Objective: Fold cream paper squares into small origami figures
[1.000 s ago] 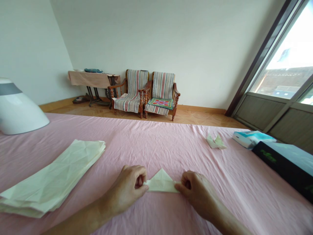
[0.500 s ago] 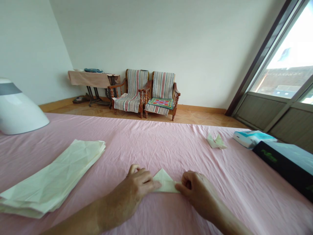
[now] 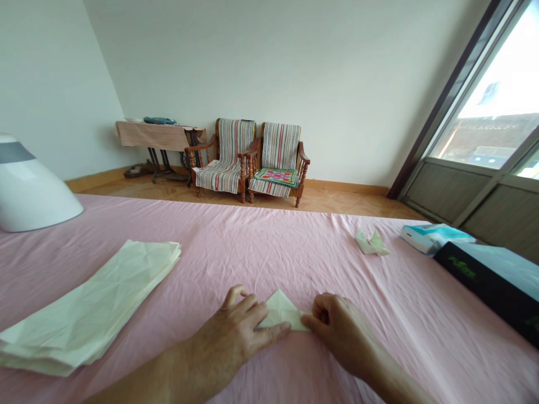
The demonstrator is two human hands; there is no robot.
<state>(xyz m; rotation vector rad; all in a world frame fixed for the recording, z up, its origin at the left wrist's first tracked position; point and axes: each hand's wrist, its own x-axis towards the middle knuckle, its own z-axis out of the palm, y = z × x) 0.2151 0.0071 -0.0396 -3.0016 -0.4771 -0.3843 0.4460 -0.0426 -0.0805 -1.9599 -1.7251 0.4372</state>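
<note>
A small piece of pale green paper, folded to a peak at the top with a straight lower edge, lies flat on the pink cloth. My left hand rests over its left side, thumb stretched along the lower edge and the other fingers apart and bent; they hide the left corner. At the opposite corner, the thumb and curled fingers of my right hand pinch the paper. Further off to the right sits a small folded paper shape with pointed tips.
A stack of creased pale green paper lies at the left. Behind it stands a white rounded object with a grey band. To the right are a blue-and-white packet and a black-sided box. Pink cloth covers the surface.
My left thumb has slid rightward along the paper's lower edge, and the left fingers have spread more. My right hand stays at the right corner.
</note>
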